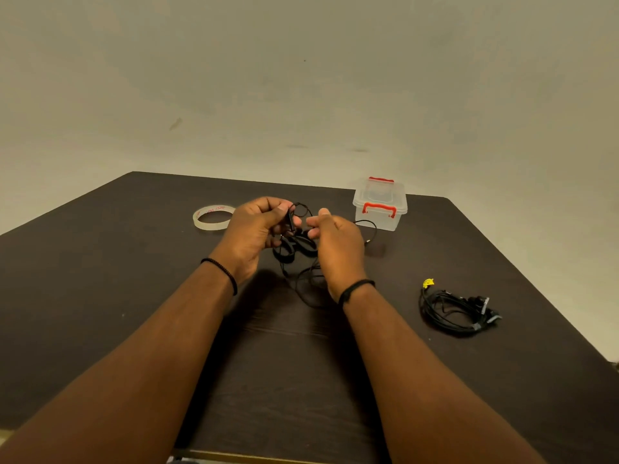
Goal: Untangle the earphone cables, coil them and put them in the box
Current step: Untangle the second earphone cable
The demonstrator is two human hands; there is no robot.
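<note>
You're holding the tangled earphone cable (294,244) up over the middle of the tabletop (134,296), loops hanging down and trailing onto the surface. Your left hand (256,231) is gripping it, thumb and fingers curling round a small dark part of the cable near the top. Your right hand (335,242) is pinching a strand just beside it, fingertips close together. Looks like you're working the untangle step; no coiling happening yet. Next move is probably calling for finding a free end and feeding it back through the loops, not pulling tight. A second cable bundle (459,308) is lying to your right, apparently taped. The clear box (380,204) with red latches is sitting behind, lid on, so it's needing opening. A tape roll (213,217) is sitting to the left.
</note>
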